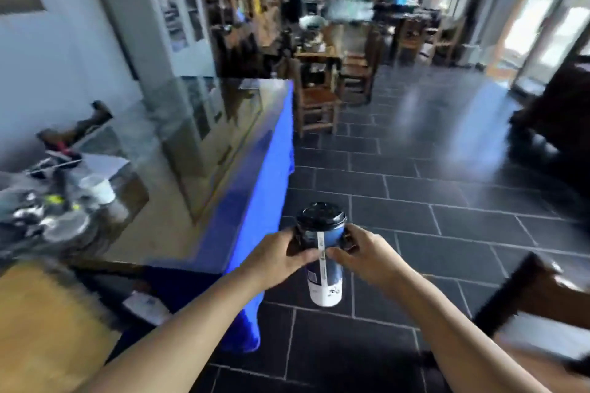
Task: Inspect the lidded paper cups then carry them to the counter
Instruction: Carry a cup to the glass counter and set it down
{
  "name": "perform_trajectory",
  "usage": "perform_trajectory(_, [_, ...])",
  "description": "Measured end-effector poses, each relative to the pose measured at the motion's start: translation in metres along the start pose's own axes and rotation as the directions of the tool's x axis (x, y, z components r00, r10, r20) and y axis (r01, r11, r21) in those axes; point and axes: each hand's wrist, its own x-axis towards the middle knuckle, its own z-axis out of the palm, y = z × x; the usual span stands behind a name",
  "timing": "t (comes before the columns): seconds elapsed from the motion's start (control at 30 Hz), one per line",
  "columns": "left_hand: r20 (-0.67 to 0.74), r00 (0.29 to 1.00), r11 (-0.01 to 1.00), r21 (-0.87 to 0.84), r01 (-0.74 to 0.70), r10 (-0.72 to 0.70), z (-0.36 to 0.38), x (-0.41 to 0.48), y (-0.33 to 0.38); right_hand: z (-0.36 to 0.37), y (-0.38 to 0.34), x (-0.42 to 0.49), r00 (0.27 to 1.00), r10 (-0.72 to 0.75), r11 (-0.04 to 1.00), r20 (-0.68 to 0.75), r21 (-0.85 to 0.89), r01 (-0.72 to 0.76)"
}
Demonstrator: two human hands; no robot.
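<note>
Out over the dark floor tiles (447, 188), both hands are raised in front of the person with the cup between them. Left hand (274, 254) takes the left side, fingers curled round the upper wall, thumb lying across the front. Right hand (367, 257) mirrors it from the other side, fingers wrapped behind, thumb coming in at the front. The two thumbs almost meet at a white strip (321, 252) that runs down the cup's face from under the lid.

So that's both hands clamped on one tall paper cup (329, 284), gripping it high, just below the black lid (321, 217). The lid is on, seated on the rim. The cup is close to upright, tipped only slightly. Its blue upper part sits between the palms, and its white base hangs free below them with only floor beneath. Whether a second cup hides behind it, I can't tell; there's blur.

Just to the left is a table (255, 169) draped in bright blue cloth, its shiny top mirroring the room. The cup is beside its near corner, not over it. At the table's far left end, a white cup (97, 188) stands among blurred clutter (41, 217). Beyond are wooden chairs (319, 105) and more tables down the room. Low on the right, a dark chair frame (526, 290) sits near the right forearm.
</note>
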Motion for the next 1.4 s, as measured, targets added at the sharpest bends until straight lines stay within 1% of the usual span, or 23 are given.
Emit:
perform_trajectory(0.1, [-0.124, 0.988, 0.994, -0.06, 0.089, -0.096, -0.05, 0.027, -0.05, 0.032, -0.04, 0.085, 0.989, -0.095, 0.995, 0.11, -0.006, 0.096])
perform_trajectory(0.2, [-0.234, 0.954, 0.976, -0.155, 0.152, -0.186, -0.094, 0.049, -0.1, 0.067, -0.081, 0.161, 0.961, -0.172, 0.984, 0.217, -0.012, 0.178])
perform_trajectory(0.3, [-0.306, 0.91, 0.954, -0.199, 0.224, -0.278, -0.14, 0.064, -0.14, 0.101, -0.123, 0.225, 0.92, -0.217, 0.976, 0.326, 0.05, 0.213])
perform_trajectory(0.37, [-0.345, 0.874, 0.934, -0.226, 0.276, -0.341, -0.168, 0.068, -0.16, 0.121, -0.149, 0.262, 0.879, -0.259, 0.966, 0.401, 0.121, 0.23])
perform_trajectory(0.43, [-0.41, 0.82, 0.912, -0.273, 0.308, -0.399, -0.192, 0.07, -0.176, 0.141, -0.171, 0.293, 0.825, -0.291, 0.955, 0.484, 0.194, 0.224])
perform_trajectory(0.5, [-0.458, 0.769, 0.891, -0.311, 0.33, -0.445, -0.212, 0.075, -0.19, 0.159, -0.193, 0.325, 0.772, -0.311, 0.95, 0.554, 0.212, 0.231])
perform_trajectory(0.63, [-0.516, 0.692, 0.863, -0.33, 0.383, -0.504, -0.243, 0.091, -0.219, 0.196, -0.227, 0.394, 0.65, -0.382, 0.917, 0.657, 0.182, 0.354])
perform_trajectory(0.8, [-0.639, 0.535, 0.821, -0.307, 0.481, -0.552, -0.27, 0.12, -0.261, 0.248, -0.267, 0.479, 0.454, -0.441, 0.847, 0.774, 0.192, 0.495])
perform_trajectory(0.9, [-0.665, 0.436, 0.764, -0.332, 0.554, -0.606, -0.277, 0.138, -0.285, 0.276, -0.284, 0.517, 0.36, -0.461, 0.791, 0.811, 0.192, 0.581])
perform_trajectory(1.0, [-0.681, 0.355, 0.717, -0.365, 0.594, -0.641, -0.28, 0.156, -0.299, 0.296, -0.29, 0.544, 0.286, -0.5, 0.721, 0.818, 0.209, 0.66])
perform_trajectory(1.1, [-0.685, 0.292, 0.677, -0.394, 0.622, -0.667, -0.279, 0.169, -0.316, 0.312, -0.291, 0.565, 0.254, -0.511, 0.673, 0.821, 0.199, 0.712])
perform_trajectory(1.17, [-0.685, 0.265, 0.652, -0.396, 0.647, -0.678, -0.278, 0.174, -0.322, 0.319, -0.291, 0.57, 0.241, -0.519, 0.652, 0.82, 0.197, 0.733])
perform_trajectory(1.23, [-0.684, 0.233, 0.634, -0.42, 0.649, -0.691, -0.274, 0.18, -0.331, 0.326, -0.287, 0.577, 0.222, -0.515, 0.646, 0.828, 0.205, 0.735])
perform_trajectory(1.3, [-0.682, 0.217, 0.627, -0.437, 0.644, -0.698, -0.27, 0.183, -0.337, 0.332, -0.283, 0.582, 0.209, -0.513, 0.645, 0.833, 0.213, 0.734])
perform_trajectory(1.4, [-0.695, 0.184, 0.623, -0.454, 0.637, -0.695, -0.262, 0.185, -0.342, 0.339, -0.277, 0.586, 0.204, -0.512, 0.649, 0.834, 0.22, 0.729])
